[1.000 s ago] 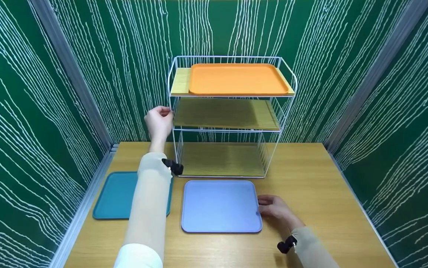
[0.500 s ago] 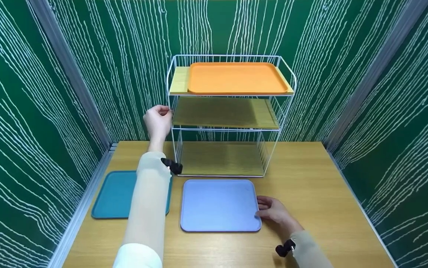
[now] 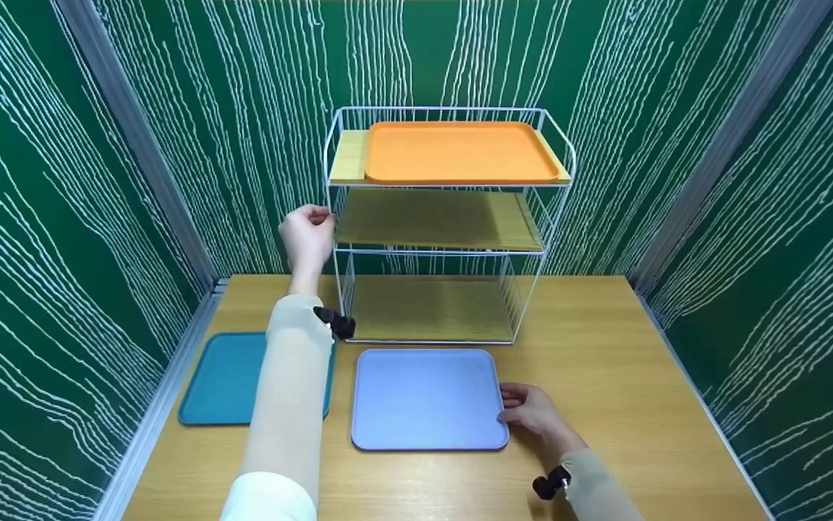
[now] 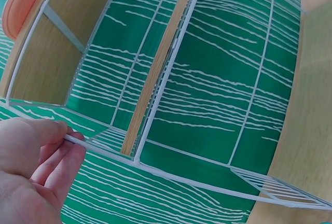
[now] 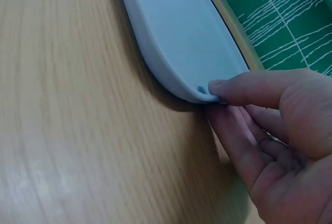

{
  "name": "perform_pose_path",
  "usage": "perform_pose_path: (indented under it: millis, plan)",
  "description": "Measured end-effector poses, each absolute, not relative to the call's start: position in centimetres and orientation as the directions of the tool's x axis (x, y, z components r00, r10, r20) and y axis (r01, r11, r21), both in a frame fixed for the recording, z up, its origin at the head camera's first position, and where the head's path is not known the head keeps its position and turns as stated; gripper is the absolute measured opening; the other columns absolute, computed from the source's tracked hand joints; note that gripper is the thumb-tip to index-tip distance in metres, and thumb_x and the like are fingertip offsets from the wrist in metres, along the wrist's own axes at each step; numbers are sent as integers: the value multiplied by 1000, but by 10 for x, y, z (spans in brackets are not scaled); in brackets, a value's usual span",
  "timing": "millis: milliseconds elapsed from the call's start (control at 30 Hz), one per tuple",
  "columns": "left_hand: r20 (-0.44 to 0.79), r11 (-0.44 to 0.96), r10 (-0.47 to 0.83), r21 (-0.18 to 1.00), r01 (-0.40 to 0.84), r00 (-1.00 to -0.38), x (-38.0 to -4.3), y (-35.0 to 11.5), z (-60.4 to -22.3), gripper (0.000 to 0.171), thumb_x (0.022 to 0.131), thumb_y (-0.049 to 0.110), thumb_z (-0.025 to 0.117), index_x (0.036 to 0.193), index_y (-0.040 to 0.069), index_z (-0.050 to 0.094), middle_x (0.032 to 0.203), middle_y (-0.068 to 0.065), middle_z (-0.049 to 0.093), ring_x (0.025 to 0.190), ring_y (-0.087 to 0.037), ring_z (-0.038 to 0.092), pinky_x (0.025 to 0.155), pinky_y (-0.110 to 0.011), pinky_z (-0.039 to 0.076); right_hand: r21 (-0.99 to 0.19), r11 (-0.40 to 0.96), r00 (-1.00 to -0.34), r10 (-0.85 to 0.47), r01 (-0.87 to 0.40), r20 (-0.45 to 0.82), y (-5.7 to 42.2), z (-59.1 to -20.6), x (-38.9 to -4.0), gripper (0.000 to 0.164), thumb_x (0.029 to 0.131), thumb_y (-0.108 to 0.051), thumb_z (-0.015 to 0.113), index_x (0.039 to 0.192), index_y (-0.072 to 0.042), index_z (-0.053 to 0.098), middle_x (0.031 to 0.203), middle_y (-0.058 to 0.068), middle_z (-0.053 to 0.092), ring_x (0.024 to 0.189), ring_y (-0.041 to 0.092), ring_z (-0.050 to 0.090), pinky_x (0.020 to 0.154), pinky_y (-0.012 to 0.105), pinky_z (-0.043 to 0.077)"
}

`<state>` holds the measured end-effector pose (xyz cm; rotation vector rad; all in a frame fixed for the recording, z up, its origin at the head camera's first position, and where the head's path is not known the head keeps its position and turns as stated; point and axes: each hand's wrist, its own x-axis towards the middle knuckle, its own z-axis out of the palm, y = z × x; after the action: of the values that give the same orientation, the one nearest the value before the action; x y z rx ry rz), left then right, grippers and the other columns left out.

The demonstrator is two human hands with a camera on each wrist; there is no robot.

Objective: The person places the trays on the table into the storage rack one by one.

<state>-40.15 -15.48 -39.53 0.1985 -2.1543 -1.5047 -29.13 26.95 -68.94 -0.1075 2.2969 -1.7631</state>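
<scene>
A white wire rack [image 3: 452,252] with three wooden shelves stands at the back of the table. My left hand [image 3: 308,233] pinches its left front upright between thumb and fingers, as the left wrist view shows with the wire [image 4: 98,147]. In front of the rack a lavender tray [image 3: 428,399] lies on the table. My right hand [image 3: 535,414] pinches the tray's right edge. In the right wrist view the thumb [image 5: 244,89] is on top of the rim and the fingers are below it. An orange tray [image 3: 463,152] lies on the top shelf.
A teal tray [image 3: 224,380] lies at the left of the wooden table [image 3: 604,347], partly hidden by my left forearm. Green walls [image 3: 763,202] with white wavy lines stand close around the table, with metal posts at the corners.
My right thumb has come onto the lavender tray's right rim, and the right wrist has shifted slightly left. The left hand stays on the rack; the trays show no clear movement.
</scene>
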Motion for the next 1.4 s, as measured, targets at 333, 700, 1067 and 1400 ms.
perform_pose_path:
  millis: [333,700,1067,1400]
  plan:
    - [264,333,-398,934,129,-879,-399,-154,-391,13,106,13,69,114,8,78,109,-9,74,95,-22,70,82,-34,60,-929,358,-969,-183,92,-166,268,-684,-296,61,74,10,72,133,21,60,116,29,74,102,29,72,78,25,59]
    - [285,358,-395,923,139,-874,-399,-153,-392,13,105,10,68,115,7,77,111,-10,74,98,-22,70,84,-35,60,-947,252,-957,-155,199,-243,269,-683,-298,68,80,9,71,145,16,53,124,23,71,94,26,72,77,36,63]
    - [294,360,-400,922,146,-868,-402,-153,-391,12,104,9,69,111,5,77,110,-11,76,97,-23,71,84,-36,60,-973,-7,-934,-282,230,-219,283,-685,-298,74,93,3,72,156,17,36,147,29,59,102,25,74,84,43,64]
    - [291,350,-404,925,147,-867,-400,-152,-393,11,105,10,69,111,6,77,108,-10,75,96,-23,71,83,-36,60,-935,-181,-928,-279,304,-248,283,-682,-293,72,93,2,75,156,14,39,126,13,74,101,24,76,89,38,63]
